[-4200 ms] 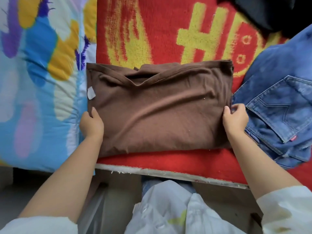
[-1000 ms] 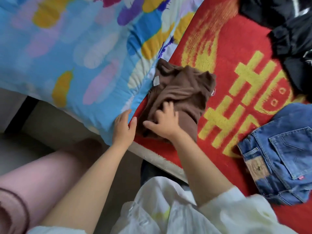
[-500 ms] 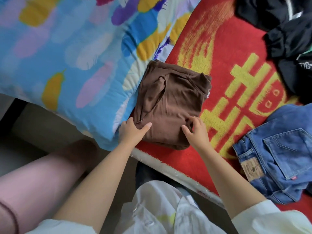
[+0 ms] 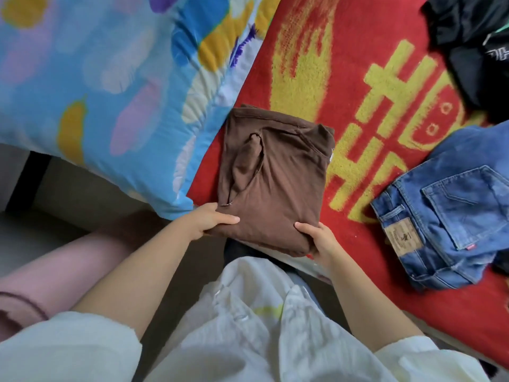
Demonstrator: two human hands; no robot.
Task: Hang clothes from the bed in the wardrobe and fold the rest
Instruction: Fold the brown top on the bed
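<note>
Your left hand (image 4: 205, 220) has its fingers curled over the near-left corner of the folded brown garment (image 4: 272, 177), and your right hand (image 4: 319, 239) grips its near-right corner, thumb on top. The garment lies folded at the near edge of the bed, on the red blanket (image 4: 344, 51). A blue quilt (image 4: 110, 78) sits just left of it; blue jeans (image 4: 451, 224) lie to the right, dark clothes (image 4: 473, 37) far right.

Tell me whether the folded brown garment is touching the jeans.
Apart. The head view shows a wide strip of red blanket between the brown garment and the jeans.
</note>
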